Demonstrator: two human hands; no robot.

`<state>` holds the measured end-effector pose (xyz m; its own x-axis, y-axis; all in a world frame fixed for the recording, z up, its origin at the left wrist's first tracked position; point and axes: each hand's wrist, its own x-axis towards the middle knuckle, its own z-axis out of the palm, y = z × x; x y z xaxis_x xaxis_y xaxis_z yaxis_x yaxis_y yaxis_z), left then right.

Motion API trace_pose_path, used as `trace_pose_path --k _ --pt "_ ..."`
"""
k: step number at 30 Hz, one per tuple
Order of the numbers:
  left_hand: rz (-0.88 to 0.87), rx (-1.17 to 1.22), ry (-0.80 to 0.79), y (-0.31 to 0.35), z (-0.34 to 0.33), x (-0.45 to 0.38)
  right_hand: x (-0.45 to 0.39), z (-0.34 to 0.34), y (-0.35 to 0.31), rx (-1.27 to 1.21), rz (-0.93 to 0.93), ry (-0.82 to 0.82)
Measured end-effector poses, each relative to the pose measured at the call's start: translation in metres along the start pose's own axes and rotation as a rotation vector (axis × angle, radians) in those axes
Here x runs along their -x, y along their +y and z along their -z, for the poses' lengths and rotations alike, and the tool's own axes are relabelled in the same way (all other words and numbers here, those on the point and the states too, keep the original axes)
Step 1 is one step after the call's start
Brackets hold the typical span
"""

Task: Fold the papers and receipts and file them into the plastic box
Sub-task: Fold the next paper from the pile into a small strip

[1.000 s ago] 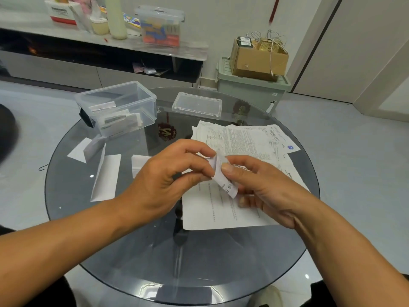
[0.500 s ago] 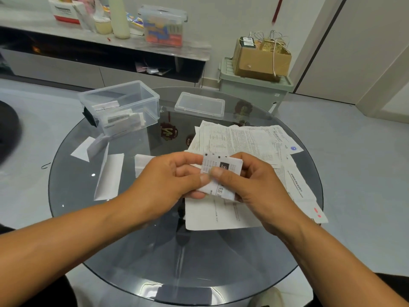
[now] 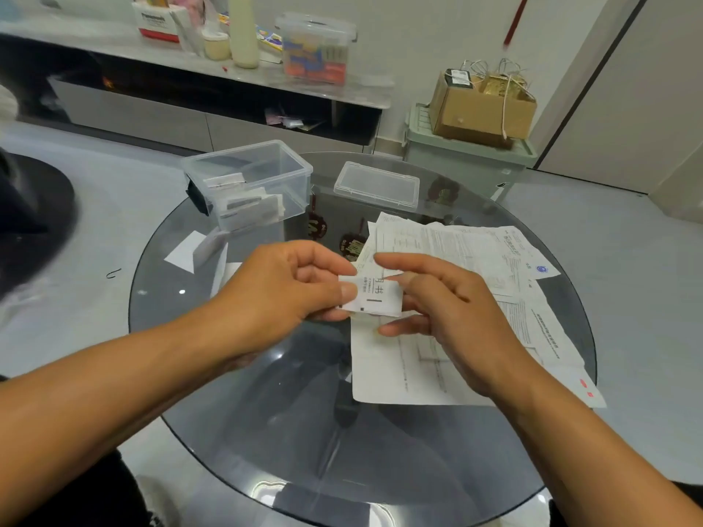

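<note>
Round and of dark glass, the tabletop (image 3: 236,393) is seen from above, with a grey floor around it and a low cabinet along the far wall. A small folded receipt (image 3: 374,298) is held over the middle of the tabletop. It is pinched at its left edge by the left hand (image 3: 281,294), thumb on top and fingers curled beneath. The right hand (image 3: 449,317) is held just beside the receipt's right edge with its fingers (image 3: 403,262) loosely extended and spread; whether they touch the paper cannot be told. A spread of printed papers (image 3: 456,252) lies flat on the right half of the tabletop, partly under the right hand. The clear plastic box (image 3: 247,182) stands open at the far left of the tabletop, with several folded slips inside it. Its lid (image 3: 376,184) lies apart, to the right of the box. A few folded white sheets (image 3: 194,251) lie near the box.
</note>
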<state>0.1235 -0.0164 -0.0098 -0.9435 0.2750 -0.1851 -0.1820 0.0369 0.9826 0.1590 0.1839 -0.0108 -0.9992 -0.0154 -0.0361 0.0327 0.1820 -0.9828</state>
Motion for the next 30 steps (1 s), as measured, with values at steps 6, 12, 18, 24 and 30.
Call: trace_pose_path --k 6,12,18,24,30 --pt "-0.351 -0.581 0.242 0.025 0.031 -0.008 -0.020 -0.014 -0.006 0.036 0.057 0.163" --pt "-0.067 -1.056 0.132 0.011 0.056 -0.027 -0.038 -0.012 -0.002 0.075 0.012 0.334" --pt "0.021 -1.052 -0.005 0.013 0.058 -0.030 -0.037 -0.016 0.003 0.048 -0.030 0.287" --pt "0.123 -1.116 -0.227 0.025 0.054 -0.026 -0.038 -0.018 0.006 0.047 -0.037 0.245" --pt "0.084 -1.115 -0.102 0.007 0.036 -0.041 -0.035 -0.026 0.006 0.063 -0.062 0.150"
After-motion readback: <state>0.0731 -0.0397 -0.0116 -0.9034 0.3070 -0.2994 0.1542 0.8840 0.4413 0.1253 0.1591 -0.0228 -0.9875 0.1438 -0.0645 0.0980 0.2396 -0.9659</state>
